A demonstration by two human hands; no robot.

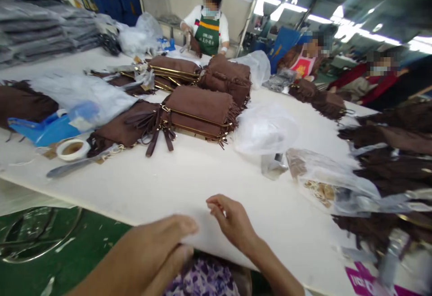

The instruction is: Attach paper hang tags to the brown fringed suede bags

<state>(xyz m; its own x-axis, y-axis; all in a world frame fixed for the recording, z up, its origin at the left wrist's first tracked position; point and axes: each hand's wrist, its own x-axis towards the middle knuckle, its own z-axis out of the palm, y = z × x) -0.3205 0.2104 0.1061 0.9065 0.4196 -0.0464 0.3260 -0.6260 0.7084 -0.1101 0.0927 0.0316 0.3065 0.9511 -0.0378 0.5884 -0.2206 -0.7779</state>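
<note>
Both hands sit at the near edge of the white surface (189, 183), low in the centre of the frame. The left hand (158, 251) lies flat and loosely spread, its fingers draped over the edge with nothing gripped. The right hand (232, 222) rests just beside it, fingers curled lightly with the tips touching the bare top; it holds nothing either.

The nearest goods lie well apart from both hands, toward the middle of the frame: a stack of brown fringed bags (199, 114) with gold trim, and to its left another brown bag (124, 129) with loose straps trailing toward the near edge. A crumpled clear plastic bag (265, 129) lies to the right of the stack. At the left sit a roll of tape (72, 149), a blue plastic item (50, 129) and a long metal tool (77, 165). At the right, more brown bags and a clear bag of small parts (324, 183) crowd the edge of the picture. Other people work at the far side, in the upper part of the frame.

The risks, as I judge them: a reach across could snag the trailing straps and drag the stack askew, a sleeve or wrist could sweep the metal tool or tape off the near edge, and the loose clear plastic could slide underhand.
</note>
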